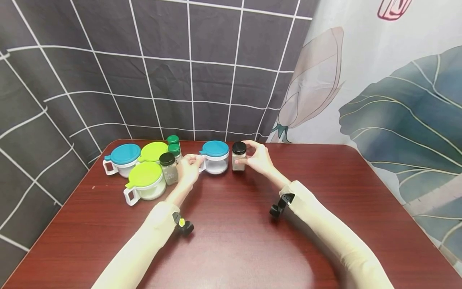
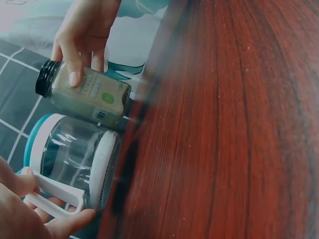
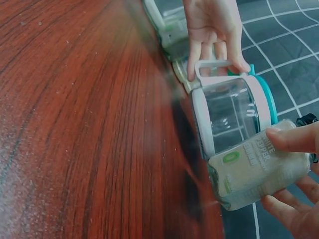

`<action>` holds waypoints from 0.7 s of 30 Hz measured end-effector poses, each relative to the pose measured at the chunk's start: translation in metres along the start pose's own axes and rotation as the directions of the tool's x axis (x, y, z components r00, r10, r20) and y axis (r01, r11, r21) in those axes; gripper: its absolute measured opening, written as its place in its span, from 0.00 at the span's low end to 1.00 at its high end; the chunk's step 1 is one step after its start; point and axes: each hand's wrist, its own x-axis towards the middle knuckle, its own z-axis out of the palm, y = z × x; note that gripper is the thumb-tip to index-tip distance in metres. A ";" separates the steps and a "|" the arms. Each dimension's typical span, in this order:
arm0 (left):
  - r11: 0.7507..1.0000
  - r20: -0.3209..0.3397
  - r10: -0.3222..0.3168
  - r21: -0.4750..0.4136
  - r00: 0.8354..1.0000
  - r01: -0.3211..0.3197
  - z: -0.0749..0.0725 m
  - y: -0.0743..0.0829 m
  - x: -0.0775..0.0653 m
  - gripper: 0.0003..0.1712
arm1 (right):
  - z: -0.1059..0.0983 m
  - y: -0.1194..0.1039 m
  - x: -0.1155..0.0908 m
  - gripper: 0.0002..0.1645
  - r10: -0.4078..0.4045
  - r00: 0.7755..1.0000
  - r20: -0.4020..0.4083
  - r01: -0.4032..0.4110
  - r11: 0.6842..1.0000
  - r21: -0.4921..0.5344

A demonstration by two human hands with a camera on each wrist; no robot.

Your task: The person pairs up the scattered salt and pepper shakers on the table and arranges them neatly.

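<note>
Standing upright just right of the blue-lidded round clear pot (image 1: 216, 163), the black-capped transparent jar (image 2: 94, 97) was held in the right grip (image 1: 259, 160); the left grip (image 1: 188, 170) pinched this pot's white handle (image 2: 65, 190).

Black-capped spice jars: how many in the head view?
2: one black-capped spice jar in the right hand, another between the front lime-lidded pot and the left hand.
</note>
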 end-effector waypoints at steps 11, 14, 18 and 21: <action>1.000 -0.027 0.012 -0.019 1.000 -0.012 0.011 -0.003 0.004 0.14 | 0.004 0.006 0.007 0.34 0.033 0.999 -0.008 -0.033 0.999 -0.007; 1.000 -0.034 0.011 -0.022 0.999 -0.012 0.014 -0.003 0.005 0.14 | 0.003 0.008 0.008 0.34 0.039 0.999 -0.012 -0.039 0.999 -0.002; 1.000 -0.045 0.014 -0.018 0.999 -0.015 0.017 -0.002 0.007 0.14 | 0.003 0.009 0.011 0.35 0.056 0.998 -0.011 -0.056 0.998 0.016; 1.000 -0.056 0.017 -0.013 0.998 -0.018 0.019 -0.002 0.008 0.14 | 0.002 0.010 0.012 0.34 0.074 0.997 -0.003 -0.074 0.997 0.027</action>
